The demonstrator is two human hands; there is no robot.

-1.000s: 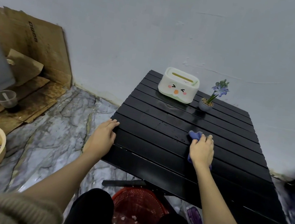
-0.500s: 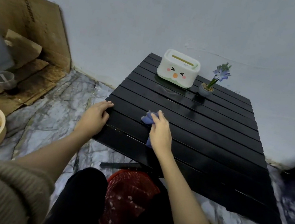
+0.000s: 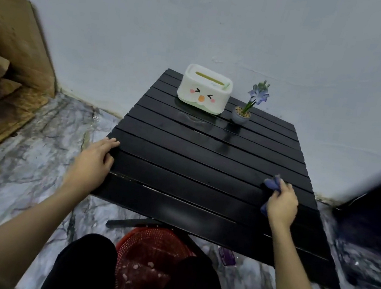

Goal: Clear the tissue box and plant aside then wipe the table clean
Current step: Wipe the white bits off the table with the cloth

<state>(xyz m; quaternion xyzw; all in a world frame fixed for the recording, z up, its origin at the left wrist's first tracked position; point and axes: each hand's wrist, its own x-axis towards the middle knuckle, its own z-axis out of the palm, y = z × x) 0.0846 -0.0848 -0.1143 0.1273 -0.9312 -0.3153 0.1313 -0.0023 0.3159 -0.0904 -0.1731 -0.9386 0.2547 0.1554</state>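
Right hand (image 3: 283, 202) gripping blue cloth (image 3: 272, 184) on table (image 3: 193, 169), left hand (image 3: 95, 162) flat at edge

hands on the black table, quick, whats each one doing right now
Left hand: open, resting flat on the table's left edge, holding nothing.
Right hand: closed on the blue cloth, pressing it on the table.

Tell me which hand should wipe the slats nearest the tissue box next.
Right hand: it already grips the blue cloth on the table; the left hand braces the edge.
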